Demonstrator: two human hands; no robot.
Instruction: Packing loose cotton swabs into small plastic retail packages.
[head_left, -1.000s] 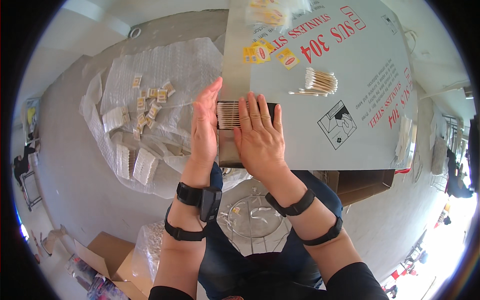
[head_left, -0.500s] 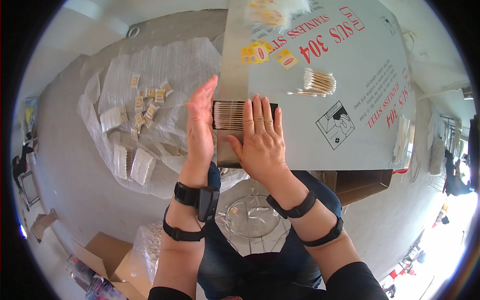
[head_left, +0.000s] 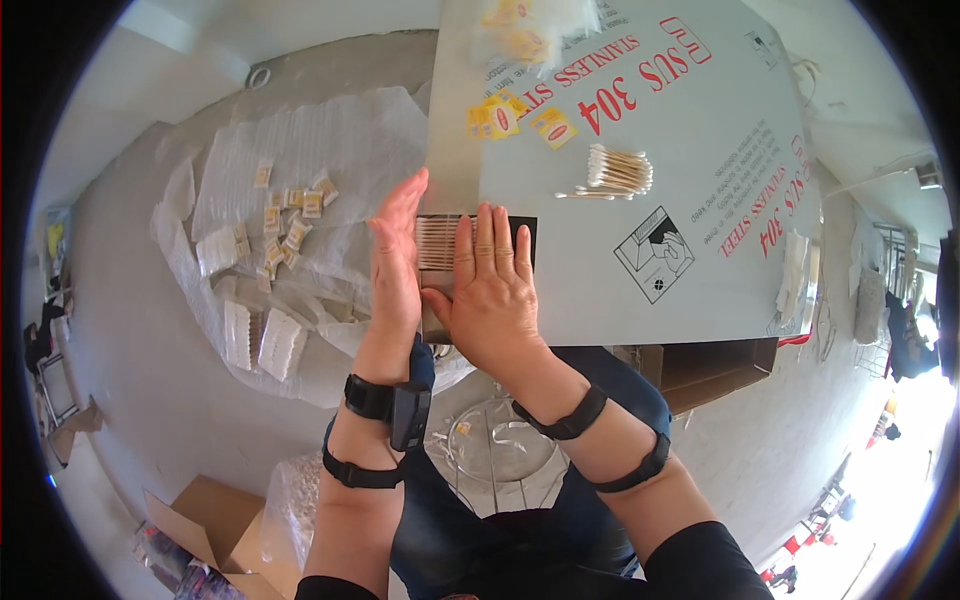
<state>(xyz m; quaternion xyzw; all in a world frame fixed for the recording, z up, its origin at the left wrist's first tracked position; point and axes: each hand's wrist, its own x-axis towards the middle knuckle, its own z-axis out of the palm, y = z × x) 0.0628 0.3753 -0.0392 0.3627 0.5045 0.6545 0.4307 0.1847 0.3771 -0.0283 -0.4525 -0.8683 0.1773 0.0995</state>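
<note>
A row of cotton swabs (head_left: 435,243) lies side by side on a dark flat plate (head_left: 529,240) at the table's left edge. My right hand (head_left: 492,290) rests palm down over the right part of the row, fingers straight and thumb out to the left. It hides the swabs under it. My left hand (head_left: 396,262) stands on edge at the row's left end, fingers stretched out, palm facing the swabs. Further right on the table, a loose pile of cotton swabs (head_left: 622,171) lies with a few stray ones beside it.
Yellow printed cards (head_left: 495,117) and a clear plastic bag (head_left: 530,35) lie at the table's far side. On the left, plastic sheeting (head_left: 300,140) holds small packets (head_left: 294,232) and bundles of swabs (head_left: 283,343). An open cardboard box (head_left: 215,520) stands at lower left, another (head_left: 715,370) under the table.
My right hand has slid left over the swabs toward my left hand, so less of the row shows. My left hand stays at the row's left end. The whole view has shifted slightly.
</note>
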